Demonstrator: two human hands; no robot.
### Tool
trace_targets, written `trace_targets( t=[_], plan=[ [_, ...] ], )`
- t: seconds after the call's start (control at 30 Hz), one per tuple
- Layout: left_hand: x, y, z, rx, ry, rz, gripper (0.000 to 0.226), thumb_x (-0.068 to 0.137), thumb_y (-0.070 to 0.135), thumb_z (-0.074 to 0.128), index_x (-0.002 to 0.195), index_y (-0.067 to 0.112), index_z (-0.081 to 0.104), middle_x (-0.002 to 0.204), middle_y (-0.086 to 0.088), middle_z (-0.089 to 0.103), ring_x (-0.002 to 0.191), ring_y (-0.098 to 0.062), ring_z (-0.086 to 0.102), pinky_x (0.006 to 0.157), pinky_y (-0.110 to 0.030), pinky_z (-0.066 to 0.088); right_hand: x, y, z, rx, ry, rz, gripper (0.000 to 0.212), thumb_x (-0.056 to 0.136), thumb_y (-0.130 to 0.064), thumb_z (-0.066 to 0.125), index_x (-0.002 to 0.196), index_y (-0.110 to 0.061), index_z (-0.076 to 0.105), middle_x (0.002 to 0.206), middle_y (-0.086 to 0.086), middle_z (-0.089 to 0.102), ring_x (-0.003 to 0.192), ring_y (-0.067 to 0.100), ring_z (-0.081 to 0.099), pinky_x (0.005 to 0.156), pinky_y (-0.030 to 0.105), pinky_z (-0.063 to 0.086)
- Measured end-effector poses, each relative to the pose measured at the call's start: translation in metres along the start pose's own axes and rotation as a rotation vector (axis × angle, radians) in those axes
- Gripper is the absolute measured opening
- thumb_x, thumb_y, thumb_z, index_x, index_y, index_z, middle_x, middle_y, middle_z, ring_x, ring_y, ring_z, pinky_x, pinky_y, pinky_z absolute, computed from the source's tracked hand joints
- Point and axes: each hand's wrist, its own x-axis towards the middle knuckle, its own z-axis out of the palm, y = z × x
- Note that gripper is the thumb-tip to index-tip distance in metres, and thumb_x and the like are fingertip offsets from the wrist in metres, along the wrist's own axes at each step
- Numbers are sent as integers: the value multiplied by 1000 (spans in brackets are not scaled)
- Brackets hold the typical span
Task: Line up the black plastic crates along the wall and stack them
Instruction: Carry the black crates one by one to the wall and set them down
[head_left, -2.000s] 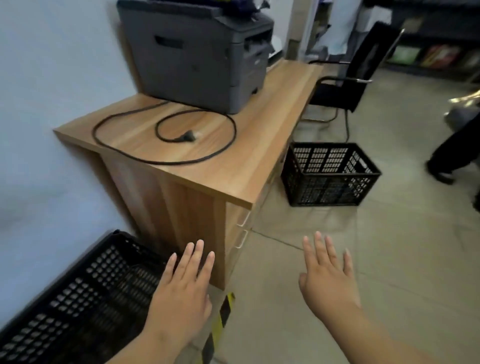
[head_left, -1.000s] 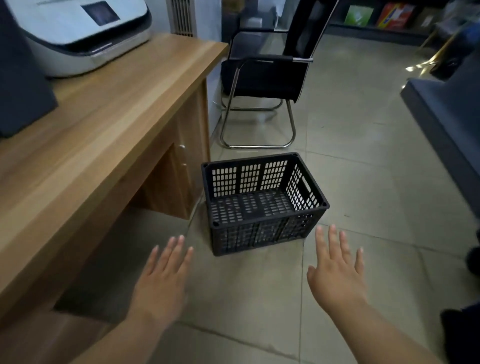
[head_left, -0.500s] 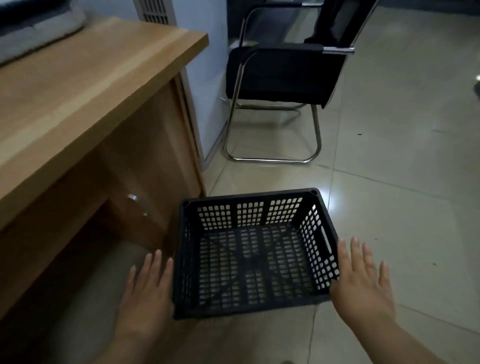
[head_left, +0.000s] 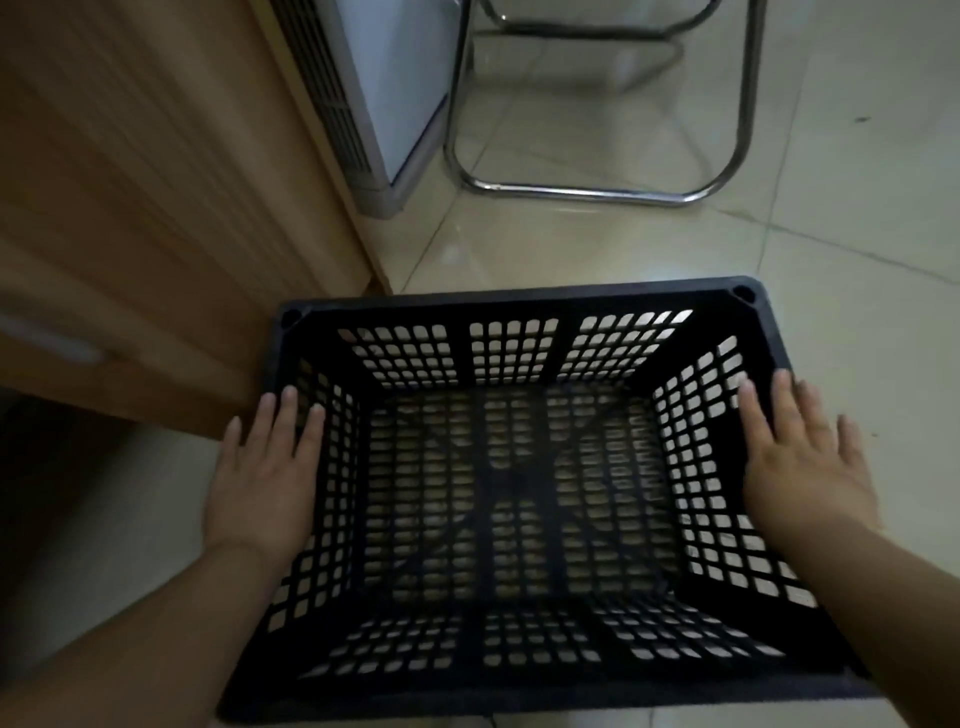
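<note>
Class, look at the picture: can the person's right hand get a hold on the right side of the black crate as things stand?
Probably yes. The right hand lies open, fingers flat along the right rim of the black crate, with only bare floor beside it and nothing in between.

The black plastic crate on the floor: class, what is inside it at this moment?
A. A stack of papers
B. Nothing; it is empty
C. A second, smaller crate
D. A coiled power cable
B: the black plastic crate shows only its bare perforated bottom, with pale floor tiles visible through the holes, while the left hand and right hand sit at its two short sides.
</note>
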Motion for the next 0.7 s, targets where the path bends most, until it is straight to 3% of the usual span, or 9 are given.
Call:
trace_targets(
  t=[0.07,0.17,0.23,0.3,0.43,0.5,0.53,0.63,0.7],
  plan=[
    [5,-4,5,8,27,10,86,90,19,46,144,17,-21,153,-12,-25,142,-29,-19,116,-43,-5,10,3,7,-23,22,-15,72,89,-12,23,137,-23,-29,144,-1,-37,140,19,-25,112,39,-17],
    [7,-5,10,15,80,52,88,89,14,46,141,17,-25,151,-11,-29,142,-29,-21,112,-42,-18,16,2,9,-64,34,-48,71,90,-15,24,138,-21,-27,138,2,-41,133,14,-32,89,30,-42],
    [5,-6,11,19,117,79,91,88,12,48,137,17,-29,145,-10,-36,140,-26,-25,95,-39,-40,15,1,9,-133,28,-71,70,88,-13,24,137,-19,-26,140,5,-39,126,13,-40,84,29,-44],
    [0,-10,16,-3,139,79,95,85,14,54,137,18,-26,143,-9,-34,137,-21,-27,84,-35,-45,9,0,6,-156,-10,-62,69,86,-11,27,138,-18,-18,144,7,-30,120,13,-51,90,29,-41],
    [-27,-27,26,-27,157,102,100,62,6,74,145,16,19,152,-13,2,142,-19,-5,107,-34,-29,-12,2,-5,-236,-16,-67,69,87,-10,23,137,-18,-24,141,8,-37,105,16,-62,86,30,-43],
    [-53,-39,23,-91,140,108,102,50,0,79,141,12,35,150,-16,14,142,-20,-5,112,-33,-22,-29,0,-16,-216,7,-93,69,86,-9,18,135,-18,-30,137,9,-43,101,17,-64,81,31,-44],
    [-69,-45,19,-126,99,111,103,52,0,79,143,12,31,151,-16,10,141,-19,-8,110,-32,-25,-39,-1,-24,-220,1,-107,69,86,-8,17,132,-18,-34,135,9,-46,99,18,-64,80,32,-45],
    [-129,-58,14,-211,138,28,88,87,14,49,139,21,-22,144,-8,-35,133,-18,-33,93,-29,-39,-77,-4,-43,-222,-7,-173,69,85,-5,13,128,-19,-40,130,11,-52,98,21,-64,77,34,-45],
    [-176,-67,9,-256,96,-11,77,93,20,37,135,22,-28,140,-3,-41,131,-17,-35,100,-30,-34,-105,-5,-55,-204,7,-231,70,85,-4,15,129,-17,-38,131,11,-51,103,22,-60,78,34,-45]
  ],
)
